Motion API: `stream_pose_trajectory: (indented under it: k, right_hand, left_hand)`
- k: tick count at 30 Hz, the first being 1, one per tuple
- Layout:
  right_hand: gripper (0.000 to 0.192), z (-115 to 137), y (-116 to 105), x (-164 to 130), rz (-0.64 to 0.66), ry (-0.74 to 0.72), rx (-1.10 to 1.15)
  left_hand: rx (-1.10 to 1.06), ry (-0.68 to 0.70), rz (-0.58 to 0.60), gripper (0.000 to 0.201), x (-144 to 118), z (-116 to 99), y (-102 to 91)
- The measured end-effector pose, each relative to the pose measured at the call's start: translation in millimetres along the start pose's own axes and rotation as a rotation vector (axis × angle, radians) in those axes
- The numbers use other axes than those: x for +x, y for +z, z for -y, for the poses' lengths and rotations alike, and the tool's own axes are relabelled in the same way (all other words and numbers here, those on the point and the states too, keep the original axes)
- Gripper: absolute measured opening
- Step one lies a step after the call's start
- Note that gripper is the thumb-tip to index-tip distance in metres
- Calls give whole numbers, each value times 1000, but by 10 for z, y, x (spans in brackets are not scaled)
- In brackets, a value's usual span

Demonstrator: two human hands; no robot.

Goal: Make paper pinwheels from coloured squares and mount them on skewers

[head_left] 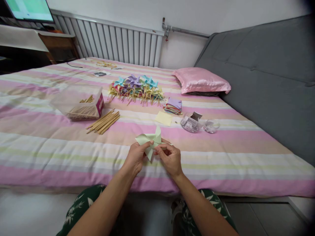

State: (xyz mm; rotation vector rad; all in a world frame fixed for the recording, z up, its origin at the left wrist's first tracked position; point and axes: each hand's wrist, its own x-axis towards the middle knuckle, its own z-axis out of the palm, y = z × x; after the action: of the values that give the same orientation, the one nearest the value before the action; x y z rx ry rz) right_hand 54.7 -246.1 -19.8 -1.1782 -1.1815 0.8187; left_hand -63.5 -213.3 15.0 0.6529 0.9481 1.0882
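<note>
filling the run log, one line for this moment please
left hand: holds pale green paper pinwheel | right hand: pinches its centre | sticks: on bed

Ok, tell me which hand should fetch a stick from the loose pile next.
Left, probably. The loose sticks lie on the bed to the left of the left hand. The right hand would have to cross over, and can keep its grip on the green paper pinwheel.

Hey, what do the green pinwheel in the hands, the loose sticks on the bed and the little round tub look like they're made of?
Green pinwheel, held by the left hand and right hand: thin matte paper, going by its sharp folds. Loose sticks: pale tan and straight, probably bamboo or wood. Round tub: clear, glossy, likely plastic, since its contents show through.
</note>
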Motion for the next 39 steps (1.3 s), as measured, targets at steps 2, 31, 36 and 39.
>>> stream_pose_trajectory:
  k: [2, 31, 36, 39]
  right_hand:
    - [14, -8, 1, 4, -47, -19, -44]
    - [17, -47, 23, -1, -318, -89, -303]
    - [19, -24, 13, 8, -301, -78, -309]
    - [19, -18, 0, 18, -280, -71, -320]
  left_hand:
    - [-8, 4, -9, 20, -4, 12, 13]
    - [-24, 67, -60, 22, -18, 162, 88]
    - [-8, 83, -62, 22, -28, 151, 98]
    - [2, 89, -75, 20, -25, 152, 99]
